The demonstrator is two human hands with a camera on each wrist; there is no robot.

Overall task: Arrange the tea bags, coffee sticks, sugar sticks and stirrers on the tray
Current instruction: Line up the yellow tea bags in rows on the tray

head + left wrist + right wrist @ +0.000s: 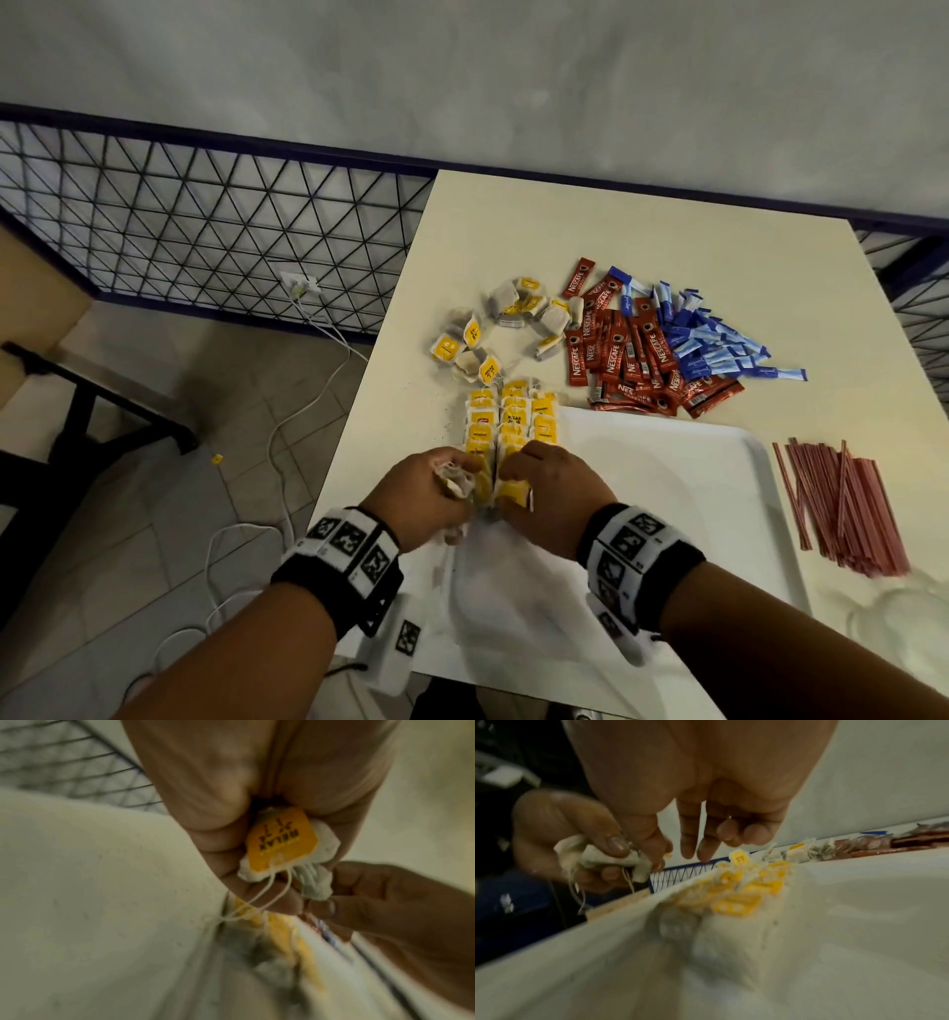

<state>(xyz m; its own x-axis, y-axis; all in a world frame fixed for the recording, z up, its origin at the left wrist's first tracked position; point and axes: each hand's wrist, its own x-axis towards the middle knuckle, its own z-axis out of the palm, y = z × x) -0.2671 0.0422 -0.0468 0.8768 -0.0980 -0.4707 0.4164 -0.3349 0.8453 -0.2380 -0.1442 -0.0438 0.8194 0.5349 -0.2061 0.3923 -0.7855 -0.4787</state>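
Yellow-tagged tea bags lie in neat rows along the left side of the white tray. My left hand grips a small bunch of tea bags, strings dangling, just left of the rows. My right hand hovers beside it, fingers pointing down at the nearest row and holding nothing I can see. More loose tea bags lie behind the tray. Red coffee sticks and blue sugar sticks are piled to their right. Red stirrers lie right of the tray.
The cream table ends just left of my left hand. Beyond that edge are a tiled floor with white cables and a wire mesh fence. A clear glass object stands at the table's front right.
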